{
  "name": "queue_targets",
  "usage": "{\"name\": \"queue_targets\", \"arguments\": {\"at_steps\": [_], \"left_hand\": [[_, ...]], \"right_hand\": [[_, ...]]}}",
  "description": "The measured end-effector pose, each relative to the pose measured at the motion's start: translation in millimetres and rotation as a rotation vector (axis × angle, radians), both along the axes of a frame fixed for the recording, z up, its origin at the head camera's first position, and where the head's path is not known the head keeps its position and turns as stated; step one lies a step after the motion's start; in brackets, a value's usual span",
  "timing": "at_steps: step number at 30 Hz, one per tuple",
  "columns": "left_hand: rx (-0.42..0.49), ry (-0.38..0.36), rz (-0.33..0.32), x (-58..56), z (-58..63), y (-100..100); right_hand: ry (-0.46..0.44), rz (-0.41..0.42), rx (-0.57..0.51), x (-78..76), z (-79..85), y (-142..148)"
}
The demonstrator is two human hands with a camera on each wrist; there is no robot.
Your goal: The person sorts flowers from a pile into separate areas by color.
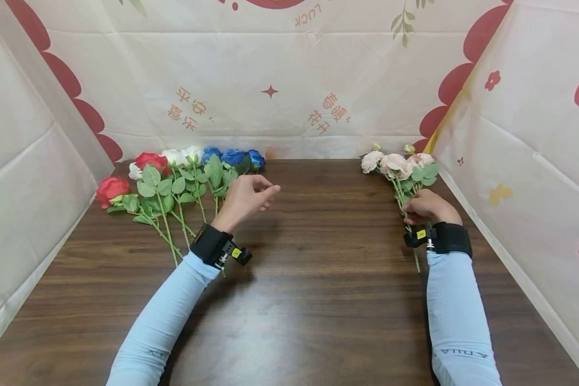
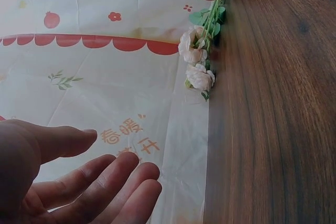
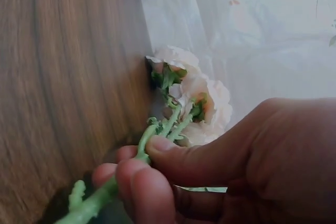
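Pale pink artificial flowers (image 1: pixel 394 165) with green stems and leaves lie at the right of the table. My right hand (image 1: pixel 430 207) pinches their stems between thumb and fingers, plain in the right wrist view, where the thumb (image 3: pixel 163 144) presses on a green stem (image 3: pixel 100 203). My left hand (image 1: pixel 248 199) hovers in front of the blue roses (image 1: pixel 231 156), holding nothing. Its fingers (image 2: pixel 113 184) are loosely bent and apart from the thumb in the left wrist view. Beside it on the left lie red roses (image 1: pixel 112 191) and white roses (image 1: pixel 175 156), stems toward me.
The brown wooden table (image 1: pixel 318 300) meets a printed cloth backdrop (image 1: pixel 270 64) at the back. Cloth walls (image 1: pixel 526 161) rise on both sides, the right one close beside my right hand. Green leaves (image 1: pixel 149 182) spread among the stems on the left.
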State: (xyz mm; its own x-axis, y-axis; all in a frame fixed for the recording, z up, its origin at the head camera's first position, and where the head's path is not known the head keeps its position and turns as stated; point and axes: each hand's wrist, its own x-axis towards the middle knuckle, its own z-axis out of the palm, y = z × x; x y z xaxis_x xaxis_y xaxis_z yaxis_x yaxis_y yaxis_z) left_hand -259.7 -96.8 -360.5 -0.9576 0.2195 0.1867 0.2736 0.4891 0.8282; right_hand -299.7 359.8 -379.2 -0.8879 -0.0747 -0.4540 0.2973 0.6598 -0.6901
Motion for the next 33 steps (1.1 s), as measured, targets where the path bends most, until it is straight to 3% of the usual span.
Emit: {"name": "queue_targets", "arguments": {"at_steps": [11, 27, 33], "left_hand": [[0.016, -0.012, -0.011, -1.5, 0.8, 1.0], [0.028, -0.027, -0.012, 0.1, 0.5, 0.6], [0.008, -0.021, -0.009, -0.9, -0.2, 0.2]], "right_hand": [[0.056, -0.037, 0.140, 0.3, -2.1, 7.6], [0.113, -0.056, 0.261, 3.3, 8.0, 2.5], [0.238, -0.072, 0.313, 5.2, 10.6, -2.0]]}}
